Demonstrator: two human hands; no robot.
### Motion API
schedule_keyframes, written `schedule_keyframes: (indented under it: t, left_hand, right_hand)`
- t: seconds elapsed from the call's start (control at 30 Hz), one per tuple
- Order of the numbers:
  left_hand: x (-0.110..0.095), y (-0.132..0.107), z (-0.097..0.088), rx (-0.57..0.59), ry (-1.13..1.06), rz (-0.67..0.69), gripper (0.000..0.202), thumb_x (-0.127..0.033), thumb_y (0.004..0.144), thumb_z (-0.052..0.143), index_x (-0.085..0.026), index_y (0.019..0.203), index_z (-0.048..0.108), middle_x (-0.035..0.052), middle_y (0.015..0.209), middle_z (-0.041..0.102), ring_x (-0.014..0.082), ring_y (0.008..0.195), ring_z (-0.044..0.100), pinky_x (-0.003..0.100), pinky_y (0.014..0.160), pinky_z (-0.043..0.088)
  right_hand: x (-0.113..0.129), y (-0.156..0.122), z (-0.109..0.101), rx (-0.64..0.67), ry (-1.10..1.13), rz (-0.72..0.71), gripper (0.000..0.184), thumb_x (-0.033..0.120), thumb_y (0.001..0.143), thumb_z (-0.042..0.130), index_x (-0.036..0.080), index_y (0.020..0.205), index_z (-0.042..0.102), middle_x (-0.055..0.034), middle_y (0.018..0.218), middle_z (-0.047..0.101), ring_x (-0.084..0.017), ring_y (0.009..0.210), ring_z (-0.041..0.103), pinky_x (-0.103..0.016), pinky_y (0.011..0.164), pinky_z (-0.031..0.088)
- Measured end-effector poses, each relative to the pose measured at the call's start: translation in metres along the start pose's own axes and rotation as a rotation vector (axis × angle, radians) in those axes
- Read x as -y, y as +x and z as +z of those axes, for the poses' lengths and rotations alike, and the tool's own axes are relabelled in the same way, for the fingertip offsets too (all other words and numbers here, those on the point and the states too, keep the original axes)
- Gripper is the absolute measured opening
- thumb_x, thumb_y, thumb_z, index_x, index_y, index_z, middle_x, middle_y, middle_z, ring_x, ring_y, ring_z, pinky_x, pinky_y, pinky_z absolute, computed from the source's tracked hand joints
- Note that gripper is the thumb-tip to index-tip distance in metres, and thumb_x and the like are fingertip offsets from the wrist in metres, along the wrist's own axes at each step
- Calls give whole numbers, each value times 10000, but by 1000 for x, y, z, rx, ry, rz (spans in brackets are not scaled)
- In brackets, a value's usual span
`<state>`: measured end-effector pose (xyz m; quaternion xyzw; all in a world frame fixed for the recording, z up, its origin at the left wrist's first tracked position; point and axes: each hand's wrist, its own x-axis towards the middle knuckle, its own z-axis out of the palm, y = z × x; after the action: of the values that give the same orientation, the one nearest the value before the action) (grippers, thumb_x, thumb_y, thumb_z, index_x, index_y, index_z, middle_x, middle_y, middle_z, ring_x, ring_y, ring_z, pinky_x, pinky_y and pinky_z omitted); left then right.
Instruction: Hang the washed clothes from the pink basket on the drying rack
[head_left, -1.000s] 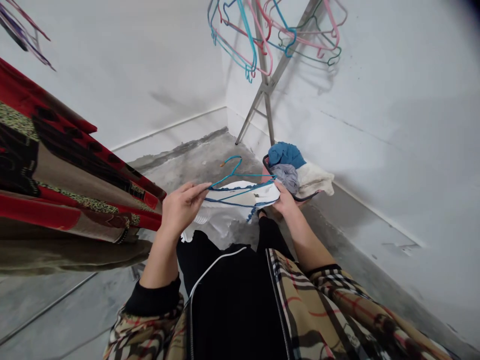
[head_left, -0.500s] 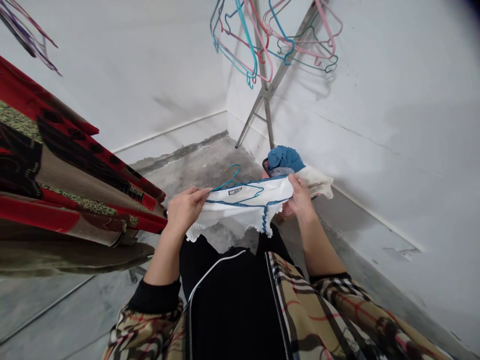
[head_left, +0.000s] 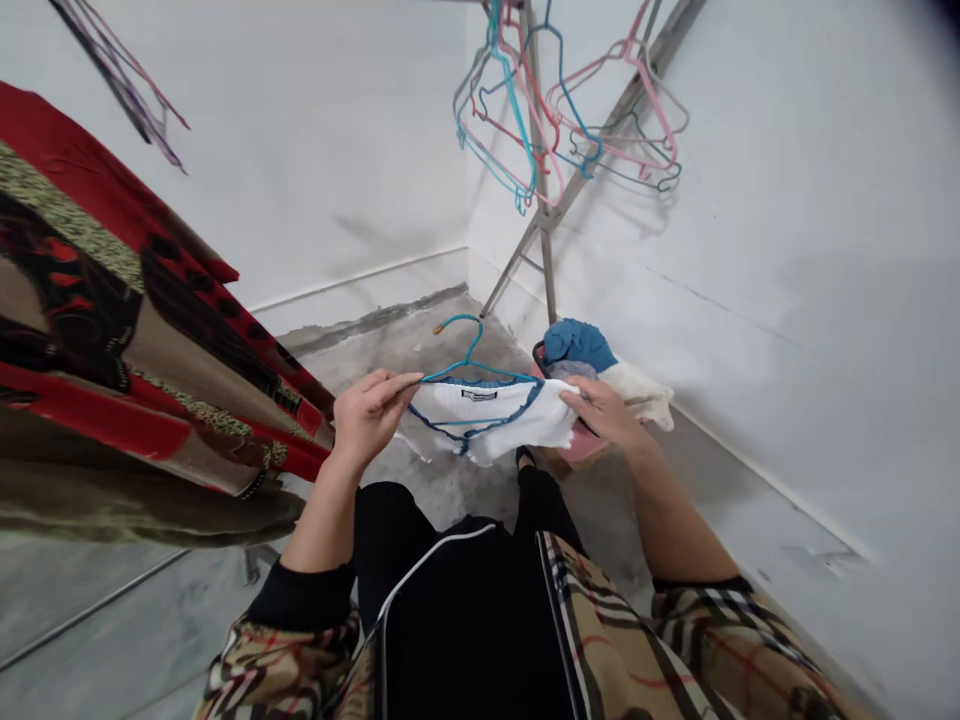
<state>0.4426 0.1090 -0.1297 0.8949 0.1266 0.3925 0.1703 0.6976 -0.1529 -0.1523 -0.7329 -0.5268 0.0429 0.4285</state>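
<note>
white garment (head_left: pixel 510 402) with blue trim, on a blue hanger (head_left: pixel 471 350) – held up between two hands, in front of the body, above the floor (head_left: pixel 390 345).
left hand (head_left: pixel 377 415): fingers closed on the garment's shoulder at the hanger's end. right hand (head_left: pixel 602 408): pinching the opposite shoulder edge. handling, as judged – light, soft, limp cloth, thin at the uneven hem; the hanger looks slim and stiff, best taken by its hook or arms, the cloth by its shoulder seams. edges: patterned red cloth (head_left: pixel 180 345) just beside the left hand; pink basket (head_left: pixel 581 447) of laundry below and near the right; metal stand (head_left: pixel 550 265) beyond. widest room lies ahead, between cloth and basket.
</note>
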Motion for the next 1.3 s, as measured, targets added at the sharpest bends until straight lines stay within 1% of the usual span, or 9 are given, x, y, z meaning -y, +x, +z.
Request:
schedule_keyframes:
  t: [0.1, 0.2, 0.3, 0.43, 0.57, 0.7, 0.87, 1.17, 1.3]
  left_hand:
    - [3, 2, -4, -147, 115, -41, 240, -359, 926, 558, -236, 1047, 726, 44, 844, 694, 156, 791, 635, 277, 769, 491]
    - [1, 6, -6, -396, 256, -109, 314, -369, 902, 593, -232, 1179, 650, 99, 1088, 665, 218, 1031, 605, 380, 941, 458]
    - [-4, 7, -10, -587, 248, -142, 435, -342, 900, 601, -229, 1313, 529, 135, 1252, 574, 239, 1202, 525, 417, 1009, 431]
    - [-11, 4, -14, -630, 108, -119, 358, -272, 913, 570, -231, 1268, 548, 120, 1205, 586, 223, 1176, 543, 421, 1003, 449]
    - [-19, 0, -14, -592, 34, -98, 265, -251, 905, 571, -240, 1167, 611, 96, 1127, 629, 212, 1085, 587, 414, 957, 479]
    - [-25, -3, -10, -531, 10, -59, 217, -206, 894, 575, -245, 1094, 651, 88, 1071, 663, 203, 1024, 611, 399, 915, 501]
    - [-26, -6, -8, -505, 9, -9, 202, -157, 883, 579, -239, 1042, 672, 61, 986, 696, 187, 967, 631, 366, 872, 505]
    - [-20, -2, 4, -463, -11, 40, 199, -137, 877, 579, -228, 1025, 675, 44, 925, 709, 172, 907, 645, 340, 851, 500]
    - [-18, 0, 15, -375, -36, 25, 191, -166, 879, 570, -228, 1018, 686, 45, 918, 712, 180, 900, 643, 344, 848, 495]
  right_hand:
    - [26, 7, -2, -100, -19, -89, 299, 420, 933, 478, 186, 903, 663, -44, 785, 704, -181, 711, 647, -278, 648, 497]
    - [60, 27, -5, -275, -76, -212, 260, 382, 950, 478, 196, 904, 653, -26, 716, 675, -161, 628, 612, -260, 596, 467]
    - [98, 58, -9, -437, -138, -327, 251, 375, 959, 484, 194, 907, 649, -20, 682, 649, -146, 583, 582, -251, 571, 445]
    - [144, 112, -11, -632, -170, -419, 343, 458, 976, 435, 187, 934, 641, -40, 737, 645, -157, 675, 602, -264, 649, 471]
    - [182, 174, -5, -694, -129, -525, 462, 542, 993, 343, 170, 1000, 616, -46, 782, 619, -161, 758, 614, -291, 727, 487]
    - [219, 241, 10, -653, -123, -629, 569, 568, 1009, 210, 149, 1030, 595, -60, 826, 609, -187, 880, 644, -326, 792, 491]
    - [260, 291, 42, -517, -163, -525, 567, 527, 1024, 187, 125, 990, 585, -78, 824, 600, -262, 1029, 627, -395, 878, 468]
    - [292, 268, 88, -163, -173, -448, 351, 370, 1017, 340, 143, 1189, 547, -118, 1034, 657, -263, 1036, 609, -413, 953, 450]
    - [264, 240, 103, -53, -103, -528, 418, 397, 991, 417, 173, 1342, 459, -101, 1236, 603, -230, 1151, 557, -361, 1022, 437]
